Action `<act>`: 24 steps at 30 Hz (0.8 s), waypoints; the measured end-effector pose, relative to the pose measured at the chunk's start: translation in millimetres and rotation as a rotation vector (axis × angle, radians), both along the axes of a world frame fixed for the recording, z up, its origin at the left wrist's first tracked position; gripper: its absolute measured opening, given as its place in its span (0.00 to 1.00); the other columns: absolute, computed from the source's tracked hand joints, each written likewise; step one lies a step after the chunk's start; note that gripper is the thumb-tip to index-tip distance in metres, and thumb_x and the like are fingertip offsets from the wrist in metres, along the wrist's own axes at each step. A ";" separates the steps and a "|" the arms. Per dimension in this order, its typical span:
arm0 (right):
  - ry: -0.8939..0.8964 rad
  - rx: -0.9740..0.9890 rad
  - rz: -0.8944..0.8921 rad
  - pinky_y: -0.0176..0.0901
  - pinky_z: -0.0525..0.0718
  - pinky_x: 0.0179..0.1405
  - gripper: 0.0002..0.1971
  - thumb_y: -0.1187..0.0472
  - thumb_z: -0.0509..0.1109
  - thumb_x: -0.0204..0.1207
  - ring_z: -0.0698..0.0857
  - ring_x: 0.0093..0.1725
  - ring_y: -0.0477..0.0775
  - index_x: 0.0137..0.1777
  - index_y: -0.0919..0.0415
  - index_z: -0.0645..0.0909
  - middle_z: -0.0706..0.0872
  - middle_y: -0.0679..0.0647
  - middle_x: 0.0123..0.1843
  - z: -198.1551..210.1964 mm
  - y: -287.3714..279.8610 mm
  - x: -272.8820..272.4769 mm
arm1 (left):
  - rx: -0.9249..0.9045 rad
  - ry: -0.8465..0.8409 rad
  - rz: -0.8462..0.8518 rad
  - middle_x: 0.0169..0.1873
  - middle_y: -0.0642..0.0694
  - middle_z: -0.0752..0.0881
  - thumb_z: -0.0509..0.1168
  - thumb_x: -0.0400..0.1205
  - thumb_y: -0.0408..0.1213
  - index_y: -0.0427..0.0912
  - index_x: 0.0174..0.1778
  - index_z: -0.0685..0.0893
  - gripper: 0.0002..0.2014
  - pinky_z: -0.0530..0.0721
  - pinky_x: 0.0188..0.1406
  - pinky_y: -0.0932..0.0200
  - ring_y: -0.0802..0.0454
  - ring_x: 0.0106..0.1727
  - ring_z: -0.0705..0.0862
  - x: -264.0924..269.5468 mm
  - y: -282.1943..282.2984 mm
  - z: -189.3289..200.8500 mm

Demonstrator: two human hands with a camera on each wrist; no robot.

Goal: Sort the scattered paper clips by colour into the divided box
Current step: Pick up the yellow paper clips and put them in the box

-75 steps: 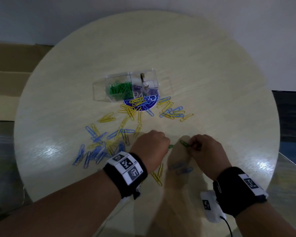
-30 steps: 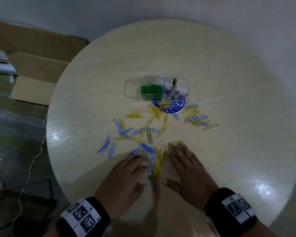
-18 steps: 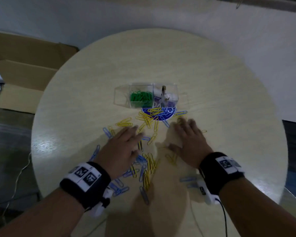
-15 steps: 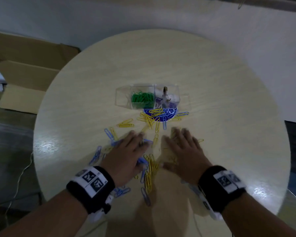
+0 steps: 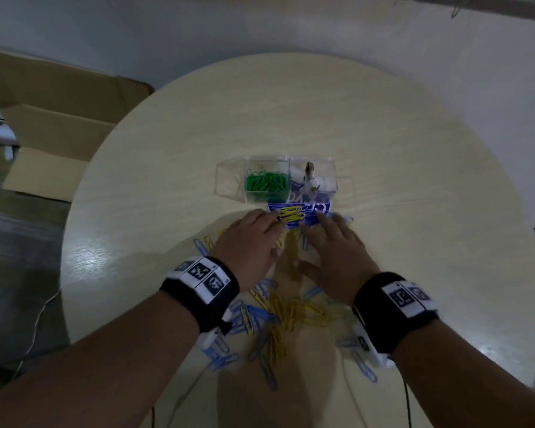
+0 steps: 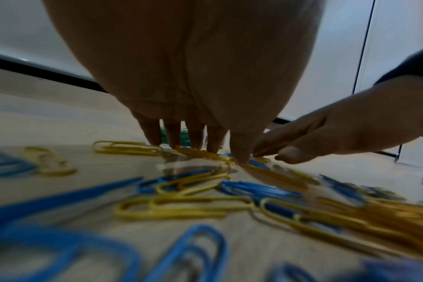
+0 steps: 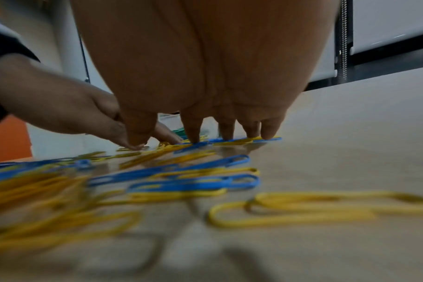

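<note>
A clear divided box (image 5: 278, 180) stands at the middle of the round table (image 5: 414, 196); its middle compartment holds green clips (image 5: 265, 181). Yellow clips (image 5: 292, 215) lie on a blue label in front of it. My left hand (image 5: 250, 242) and right hand (image 5: 334, 245) lie flat, fingers straight, pressing on yellow and blue clips just before the box. In the left wrist view the left fingertips (image 6: 174, 141) touch yellow clips (image 6: 131, 147). In the right wrist view the right fingertips (image 7: 268, 133) rest on blue clips (image 7: 246, 140). More yellow and blue clips (image 5: 278, 316) lie scattered under my wrists.
A cardboard box (image 5: 53, 125) sits on the floor to the left of the table. A small metal part (image 5: 309, 173) stands in the right compartment of the divided box. Cables (image 5: 405, 403) trail from the wrist bands over the near table edge.
Both flat hands have slid forward from the near pile to the clips right in front of the box. The clips behind them are now gathered nearer to me.
</note>
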State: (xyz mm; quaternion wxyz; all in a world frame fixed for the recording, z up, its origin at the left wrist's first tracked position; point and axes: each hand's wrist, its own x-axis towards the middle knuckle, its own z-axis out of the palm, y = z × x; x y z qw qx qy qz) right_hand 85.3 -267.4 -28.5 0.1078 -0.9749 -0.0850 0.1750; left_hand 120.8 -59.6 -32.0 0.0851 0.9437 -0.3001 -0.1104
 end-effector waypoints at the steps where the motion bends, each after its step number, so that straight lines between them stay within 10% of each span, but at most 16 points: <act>1: 0.001 0.011 0.014 0.62 0.57 0.80 0.39 0.26 0.57 0.69 0.47 0.84 0.63 0.80 0.36 0.54 0.50 0.54 0.86 3.5 -0.5 -10.0 | -0.008 0.006 -0.011 0.81 0.46 0.65 0.60 0.83 0.48 0.49 0.78 0.68 0.26 0.71 0.73 0.43 0.44 0.80 0.61 -5.5 6.6 -0.3; 6: 0.047 0.114 -0.049 0.66 0.53 0.80 0.45 0.14 0.48 0.55 0.42 0.84 0.61 0.74 0.28 0.63 0.49 0.47 0.86 20.7 -8.9 -38.8 | -0.104 0.123 0.025 0.83 0.45 0.60 0.58 0.81 0.56 0.60 0.76 0.71 0.26 0.62 0.80 0.41 0.41 0.83 0.57 -34.3 44.7 3.1; 14: -0.085 0.106 0.098 0.62 0.68 0.75 0.40 0.31 0.53 0.71 0.60 0.83 0.60 0.76 0.56 0.71 0.69 0.52 0.81 -0.8 -25.2 -31.4 | -0.123 0.004 0.230 0.72 0.50 0.79 0.65 0.80 0.39 0.47 0.69 0.81 0.20 0.81 0.62 0.43 0.44 0.69 0.75 -42.5 82.9 6.0; 18: -0.056 0.028 -0.028 0.57 0.59 0.80 0.46 0.26 0.49 0.68 0.51 0.85 0.57 0.82 0.53 0.59 0.57 0.49 0.85 -9.0 -38.9 -34.9 | -0.105 0.014 0.199 0.73 0.51 0.78 0.59 0.79 0.44 0.48 0.68 0.82 0.21 0.81 0.62 0.45 0.45 0.69 0.76 -46.2 95.0 5.0; 24: -0.218 0.017 -0.182 0.62 0.69 0.74 0.32 0.35 0.62 0.71 0.69 0.76 0.67 0.69 0.55 0.77 0.75 0.56 0.76 -1.4 -32.5 -24.6 | -0.329 -0.011 0.338 0.63 0.53 0.86 0.68 0.80 0.35 0.50 0.58 0.89 0.13 0.79 0.65 0.54 0.49 0.62 0.81 -48.6 104.6 12.1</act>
